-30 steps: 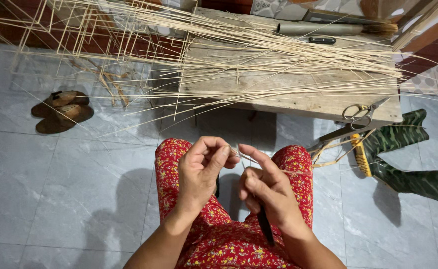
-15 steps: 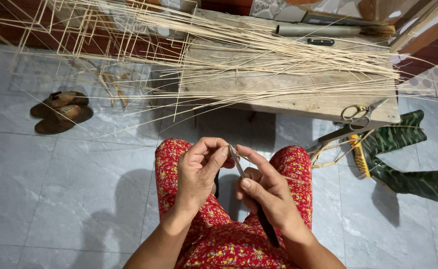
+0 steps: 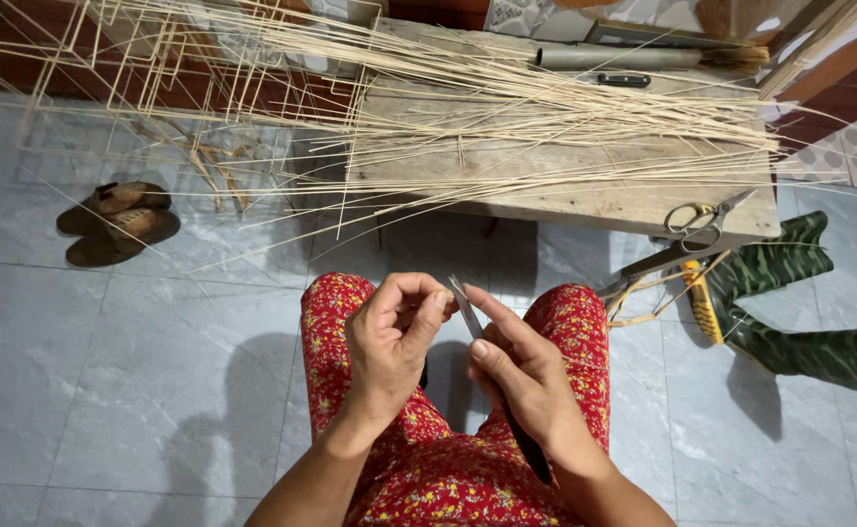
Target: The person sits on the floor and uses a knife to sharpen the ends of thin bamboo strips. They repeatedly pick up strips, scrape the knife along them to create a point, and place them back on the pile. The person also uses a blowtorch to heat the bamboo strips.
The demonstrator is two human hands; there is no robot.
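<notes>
Since half a second ago, knife (image 3: 467,304) raised slightly; right hand (image 3: 521,376) gripping it, left hand (image 3: 394,337) pinching at its blade tip.

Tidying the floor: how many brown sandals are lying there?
2: one sandal lies on the grey tiles at far left, the other sandal overlaps it just in front. Sticks might hide more.
</notes>
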